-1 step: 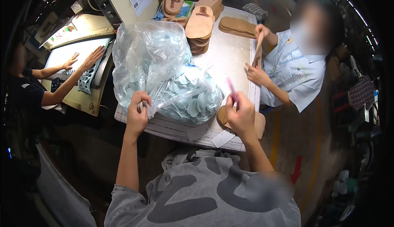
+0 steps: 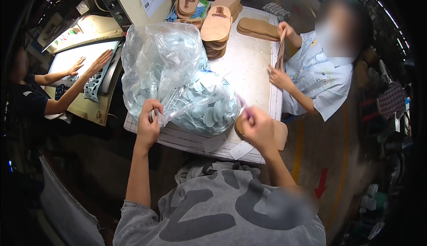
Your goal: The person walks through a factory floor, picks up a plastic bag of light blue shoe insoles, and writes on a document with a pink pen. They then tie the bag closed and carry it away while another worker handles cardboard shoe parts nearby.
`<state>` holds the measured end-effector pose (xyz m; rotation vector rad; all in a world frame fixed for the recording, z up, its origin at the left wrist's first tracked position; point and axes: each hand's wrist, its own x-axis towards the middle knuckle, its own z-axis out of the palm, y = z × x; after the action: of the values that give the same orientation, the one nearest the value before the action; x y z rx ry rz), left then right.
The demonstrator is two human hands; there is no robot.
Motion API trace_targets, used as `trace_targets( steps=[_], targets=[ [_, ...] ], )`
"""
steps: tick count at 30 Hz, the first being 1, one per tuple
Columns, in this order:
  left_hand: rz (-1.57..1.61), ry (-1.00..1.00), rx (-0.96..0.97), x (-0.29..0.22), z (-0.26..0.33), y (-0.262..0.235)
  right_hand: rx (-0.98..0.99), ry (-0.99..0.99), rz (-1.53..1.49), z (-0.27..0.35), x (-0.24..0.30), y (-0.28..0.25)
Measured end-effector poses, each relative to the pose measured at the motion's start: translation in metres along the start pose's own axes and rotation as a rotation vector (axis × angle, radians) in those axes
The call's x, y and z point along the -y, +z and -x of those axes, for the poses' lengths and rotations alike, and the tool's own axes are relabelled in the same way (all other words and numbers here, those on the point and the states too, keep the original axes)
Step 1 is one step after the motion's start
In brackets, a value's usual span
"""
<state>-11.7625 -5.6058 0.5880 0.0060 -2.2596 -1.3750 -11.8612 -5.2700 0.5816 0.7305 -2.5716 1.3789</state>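
A clear plastic bag (image 2: 162, 46) full of pale blue, flat rounded pieces (image 2: 209, 112) stands on the table in front of me. My left hand (image 2: 149, 120) is closed at the bag's near edge, with the gathered film in its fingers. Something small and greyish shows inside that fist, too little to name. To the right of the bag, my right hand (image 2: 260, 128) is closed on a thin pink-purple stick (image 2: 242, 106), smeared by motion. Below that hand lie tan insole-shaped pieces (image 2: 280, 135), partly hidden by it.
Stacks of tan insoles (image 2: 216, 26) stand at the table's far side, beside a flatter stack (image 2: 258, 28). A co-worker (image 2: 320, 77) at the right holds a brown piece (image 2: 281, 48). Another person's hands (image 2: 91, 64) are over a lit machine at left. White tags (image 2: 242, 149) lie at the near edge.
My right hand has dipped slightly, and the pink-purple stick has swung down and left towards the bag. The co-worker's brown piece has shifted a little. My left hand stays put.
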Motion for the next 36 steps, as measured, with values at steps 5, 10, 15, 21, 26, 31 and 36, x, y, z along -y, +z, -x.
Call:
trace_targets(
  steps=[5, 10, 15, 21, 26, 31, 36],
  targets=[
    [0.156, -0.247, 0.103, -0.021, 0.013, 0.004, 0.473, -0.184, 0.207, 0.072, -0.048, 0.047],
    [-0.038, -0.143, 0.063, -0.02, 0.006, 0.011, 0.581, -0.189, 0.518, 0.08, -0.087, 0.097],
    [-0.055, -0.01, -0.073, -0.034, 0.012, 0.007, 0.629, -0.175, 0.548, 0.079, -0.11, 0.117],
    [-0.391, -0.112, 0.311, -0.064, 0.016, -0.014, 0.525, -0.234, 0.415, 0.082, -0.079, 0.095],
    [-0.479, -0.389, 0.586, -0.048, 0.025, -0.018, 0.592, -0.288, 0.01, 0.052, -0.005, 0.032],
    [-0.35, -0.151, 0.536, -0.039, 0.031, -0.009, 0.454, -0.187, -0.302, 0.018, 0.047, 0.018],
    [0.079, -0.299, 0.403, -0.052, 0.037, -0.007, 0.258, -0.272, -0.314, -0.008, 0.055, 0.059]
  ],
)
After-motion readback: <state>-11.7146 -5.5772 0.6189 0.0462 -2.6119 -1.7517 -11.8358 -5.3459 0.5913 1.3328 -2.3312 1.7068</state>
